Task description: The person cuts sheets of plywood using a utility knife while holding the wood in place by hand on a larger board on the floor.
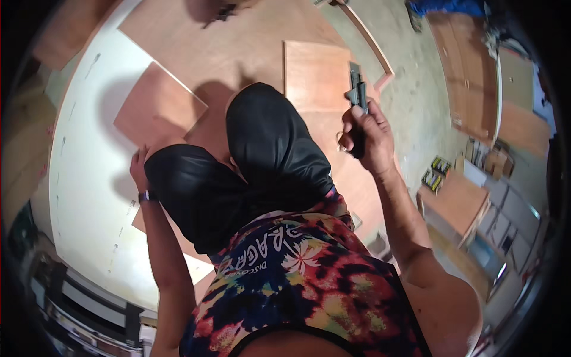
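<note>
My right hand is raised to the right of my right knee, its fingers wrapped round a dark grey and black hand tool. The tool has a long narrow front that points away from me; its exact kind is not clear. A brass-coloured ring shows beside the grip. Beside my left knee, my left hand rests with its fingers stretched out and partly hidden, holding nothing that I can see. Near it, a square brown wood panel lies over a white board.
A large brown sheet spreads ahead of me, with a lighter square panel on it. A long narrow strip lies beyond. At the right stand a wooden cabinet, yellow-and-black boxes and a small wooden box.
</note>
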The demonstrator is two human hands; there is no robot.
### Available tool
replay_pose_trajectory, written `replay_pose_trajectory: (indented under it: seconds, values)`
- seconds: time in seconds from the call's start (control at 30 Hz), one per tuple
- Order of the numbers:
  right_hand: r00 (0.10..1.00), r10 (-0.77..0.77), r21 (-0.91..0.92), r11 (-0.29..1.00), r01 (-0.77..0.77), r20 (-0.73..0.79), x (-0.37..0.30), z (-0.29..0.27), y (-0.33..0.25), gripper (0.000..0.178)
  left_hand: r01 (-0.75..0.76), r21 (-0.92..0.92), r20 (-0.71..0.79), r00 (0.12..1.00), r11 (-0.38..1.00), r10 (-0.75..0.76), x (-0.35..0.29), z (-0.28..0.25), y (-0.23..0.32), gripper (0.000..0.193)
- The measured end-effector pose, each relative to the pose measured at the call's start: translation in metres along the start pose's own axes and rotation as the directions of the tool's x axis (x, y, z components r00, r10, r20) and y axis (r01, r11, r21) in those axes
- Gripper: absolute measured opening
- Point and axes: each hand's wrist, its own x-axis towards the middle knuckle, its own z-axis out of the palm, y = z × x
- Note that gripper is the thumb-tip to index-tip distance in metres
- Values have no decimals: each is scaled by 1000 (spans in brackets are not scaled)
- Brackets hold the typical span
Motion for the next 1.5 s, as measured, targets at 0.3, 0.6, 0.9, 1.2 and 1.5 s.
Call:
replay_pose_trajectory:
  seconds: [0.3, 0.6, 0.9, 1.2, 1.5]
  values:
    - [823, 289, 4, 944, -329, -489, -136, -98, 10, 27, 81, 413, 425, 864, 907, -271, -18, 117, 140, 49]
    - [685, 519, 112, 831, -546, -512, -296, -108, -4, 39, 80, 519, 427, 838, 851, -339, -181, 80, 211, 42]
    - [696, 393, -1, 871, -492, -601, -349, -200, -36, 42, 301, 639, 229, 804, 708, -549, -276, 31, 169, 37]
    - [853, 317, -322, 826, -463, -414, -257, -344, 22, 38, 195, 326, 115, 963, 925, -244, -339, 99, 143, 33]
    - [893, 396, -201, 877, -436, -213, -242, -463, 31, 34, 60, 253, 67, 995, 965, -80, -502, 247, 39, 30]
